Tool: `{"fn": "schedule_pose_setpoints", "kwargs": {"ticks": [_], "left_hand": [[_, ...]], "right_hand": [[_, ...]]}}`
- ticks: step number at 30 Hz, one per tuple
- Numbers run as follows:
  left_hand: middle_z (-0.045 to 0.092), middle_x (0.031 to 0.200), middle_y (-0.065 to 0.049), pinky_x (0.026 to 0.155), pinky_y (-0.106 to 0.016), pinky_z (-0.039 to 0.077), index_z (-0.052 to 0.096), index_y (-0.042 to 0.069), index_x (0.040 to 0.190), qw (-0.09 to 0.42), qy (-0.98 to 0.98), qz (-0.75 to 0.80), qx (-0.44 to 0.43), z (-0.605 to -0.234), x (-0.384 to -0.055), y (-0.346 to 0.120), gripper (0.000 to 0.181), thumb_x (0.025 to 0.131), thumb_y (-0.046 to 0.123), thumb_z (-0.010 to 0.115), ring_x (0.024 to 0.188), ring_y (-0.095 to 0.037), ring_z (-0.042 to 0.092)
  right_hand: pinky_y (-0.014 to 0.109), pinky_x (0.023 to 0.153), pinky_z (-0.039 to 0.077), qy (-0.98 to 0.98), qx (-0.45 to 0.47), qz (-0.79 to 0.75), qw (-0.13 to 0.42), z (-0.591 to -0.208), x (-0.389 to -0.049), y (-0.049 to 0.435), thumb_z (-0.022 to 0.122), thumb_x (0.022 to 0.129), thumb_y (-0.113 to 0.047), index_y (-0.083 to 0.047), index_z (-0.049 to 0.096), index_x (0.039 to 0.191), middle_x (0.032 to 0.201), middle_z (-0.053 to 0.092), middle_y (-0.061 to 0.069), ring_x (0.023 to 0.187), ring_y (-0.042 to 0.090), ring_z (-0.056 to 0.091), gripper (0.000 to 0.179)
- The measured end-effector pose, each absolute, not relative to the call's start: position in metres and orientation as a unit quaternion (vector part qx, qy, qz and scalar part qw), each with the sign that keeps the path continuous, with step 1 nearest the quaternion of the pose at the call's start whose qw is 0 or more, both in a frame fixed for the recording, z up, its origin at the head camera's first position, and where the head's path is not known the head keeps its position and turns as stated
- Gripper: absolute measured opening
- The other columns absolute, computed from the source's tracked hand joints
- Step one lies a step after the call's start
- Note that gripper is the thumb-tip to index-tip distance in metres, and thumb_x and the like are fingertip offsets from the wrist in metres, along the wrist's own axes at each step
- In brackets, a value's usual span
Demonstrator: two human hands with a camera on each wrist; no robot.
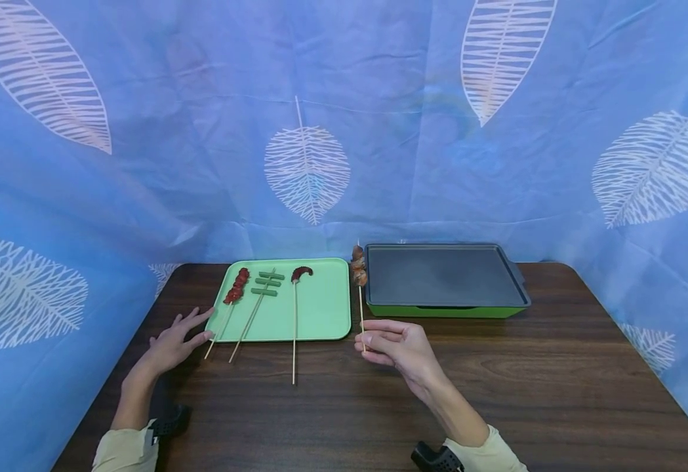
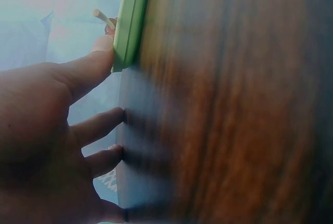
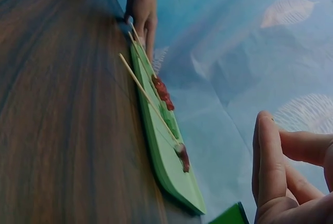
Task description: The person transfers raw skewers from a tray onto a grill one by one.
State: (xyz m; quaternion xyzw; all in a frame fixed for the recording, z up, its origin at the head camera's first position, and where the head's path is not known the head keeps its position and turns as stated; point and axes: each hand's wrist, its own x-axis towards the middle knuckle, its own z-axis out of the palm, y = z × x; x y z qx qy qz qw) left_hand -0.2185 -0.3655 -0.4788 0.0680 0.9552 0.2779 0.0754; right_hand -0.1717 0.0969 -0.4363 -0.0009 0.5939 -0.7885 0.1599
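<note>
My right hand [image 1: 401,345] pinches the thin stick of a skewer [image 1: 359,267] threaded with brown chunks. It is upright in the head view, between the green tray [image 1: 327,311] and the grill. On the tray lie a skewer of red balls [image 1: 237,286], a skewer with green bean-like pieces [image 1: 267,283] and one with a dark red, curled tentacle-like piece [image 1: 300,271]. Their stick ends jut over the tray's near edge. With fingers spread, my left hand [image 1: 174,342] is at the tray's left front corner, its thumb [image 2: 101,52] at the rim.
Right of the tray stands a green electric grill with a dark flat plate [image 1: 438,275]. Both are near the back of the brown wooden table [image 1: 296,419]. A blue cloth with white leaf prints [image 1: 379,164] hangs behind and at the sides.
</note>
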Motion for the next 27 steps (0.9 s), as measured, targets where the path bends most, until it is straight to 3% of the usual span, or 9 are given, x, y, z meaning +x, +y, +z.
{"fn": "schedule_pose_setpoints", "kwargs": {"ticks": [27], "left_hand": [[0.016,0.161,-0.038,0.087,-0.095,0.000,0.033,0.008,0.160,0.080,0.957,0.272,0.061,-0.478,-0.219,-0.364,0.073,0.104,0.046,0.058,0.142,-0.070,0.003]], "right_hand": [[0.032,0.085,0.059,0.607,0.028,-0.780,0.150,-0.441,-0.189,0.139,0.070,0.096,0.001,0.016,0.050,0.139,0.117,0.072,0.025,0.096,0.023,0.076,0.050]]}}
